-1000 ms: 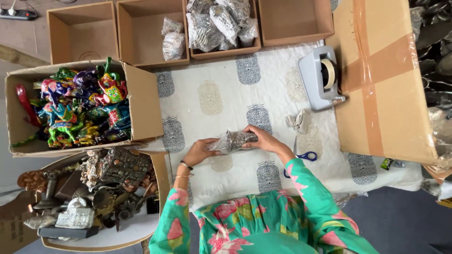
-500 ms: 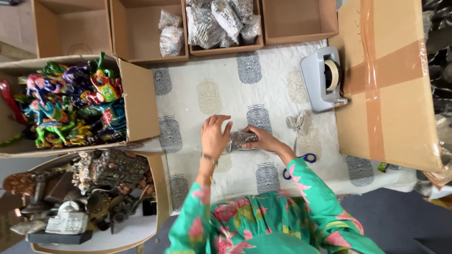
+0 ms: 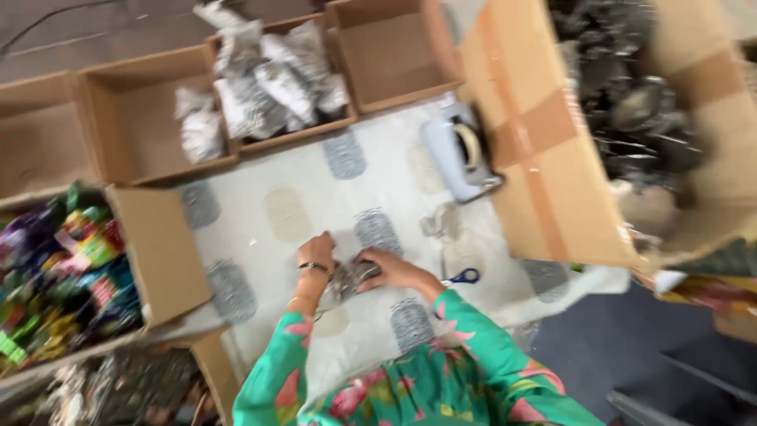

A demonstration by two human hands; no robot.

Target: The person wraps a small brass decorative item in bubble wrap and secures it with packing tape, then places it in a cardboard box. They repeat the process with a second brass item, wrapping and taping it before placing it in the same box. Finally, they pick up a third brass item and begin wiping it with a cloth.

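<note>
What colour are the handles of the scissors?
Blue. The scissors lie by the right hand, seen in the head view.

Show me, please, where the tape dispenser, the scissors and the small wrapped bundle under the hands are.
tape dispenser (image 3: 460, 152): head view, on its grey body.
scissors (image 3: 465, 277): head view, on the blue handle.
wrapped bundle (image 3: 352, 276): head view, on its middle.

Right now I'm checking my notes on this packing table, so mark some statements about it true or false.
1. Both hands rest on a small wrapped bundle. True: the left hand and right hand press on it.
2. The tape dispenser lies in a box. False: it sits on the patterned cloth.
3. Blue-handled scissors lie beside the right arm. True.
4. The box of wrapped bundles is empty. False: several fill it.
</note>
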